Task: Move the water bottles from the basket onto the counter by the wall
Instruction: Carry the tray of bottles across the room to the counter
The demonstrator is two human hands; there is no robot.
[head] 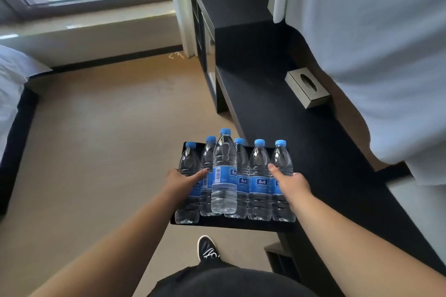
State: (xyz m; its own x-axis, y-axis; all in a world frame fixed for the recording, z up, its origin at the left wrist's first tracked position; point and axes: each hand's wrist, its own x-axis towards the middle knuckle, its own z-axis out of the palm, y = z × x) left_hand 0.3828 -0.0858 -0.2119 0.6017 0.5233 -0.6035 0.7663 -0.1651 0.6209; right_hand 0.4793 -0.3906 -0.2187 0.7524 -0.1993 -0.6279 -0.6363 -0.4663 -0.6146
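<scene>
Several clear water bottles with blue caps and blue labels stand in a row in a shallow black basket (231,225). The basket lies at the near edge of the dark counter (301,142), partly overhanging the floor. One bottle (224,190) stands in front of the row and looks taller. My left hand (182,179) wraps the leftmost bottle (188,210), thumb lying across its front. My right hand (293,182) wraps the rightmost bottle (282,207), thumb pointing up. The fingers of both hands are hidden behind the bottles.
A silver tissue box (307,87) sits on the counter near the wall. White fabric (374,55) hangs over the counter's right side. A taller black cabinet (231,0) stands beyond. A bed corner (9,94) is at the left, and my shoe (207,247) is on the tan floor.
</scene>
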